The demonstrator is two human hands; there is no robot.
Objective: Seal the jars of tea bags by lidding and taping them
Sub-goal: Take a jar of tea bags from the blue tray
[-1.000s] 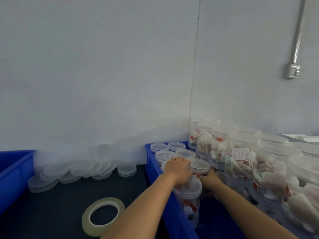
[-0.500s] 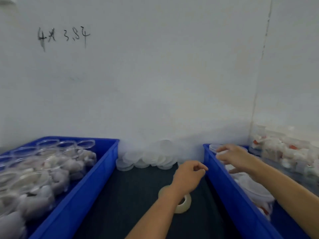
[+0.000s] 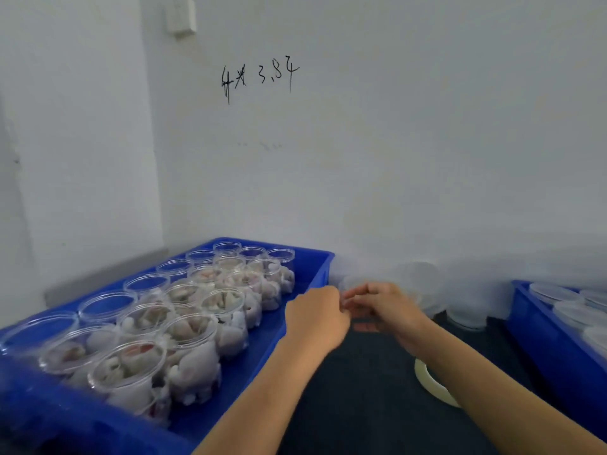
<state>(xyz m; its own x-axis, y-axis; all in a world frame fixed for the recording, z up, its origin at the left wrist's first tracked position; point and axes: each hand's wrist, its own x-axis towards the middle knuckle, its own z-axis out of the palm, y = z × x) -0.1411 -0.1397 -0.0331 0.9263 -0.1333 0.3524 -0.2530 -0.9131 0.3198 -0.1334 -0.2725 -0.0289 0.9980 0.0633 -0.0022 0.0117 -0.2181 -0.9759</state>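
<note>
1. Both bare forearms reach forward from the lower edge of the view, converging toward the middle.
2. The left hand [image 3: 317,318] shows its back to the camera, fingers curled away out of sight; whether it holds anything cannot be told.
3. The right hand [image 3: 382,307] sits just beside it, fingers extended leftward and blurred; fingertips seem to meet the left hand's.

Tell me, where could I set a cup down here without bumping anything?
On the dark tabletop between the left blue bin and the tape roll. The bin's jars crowd it; loose lids line the wall.
</note>
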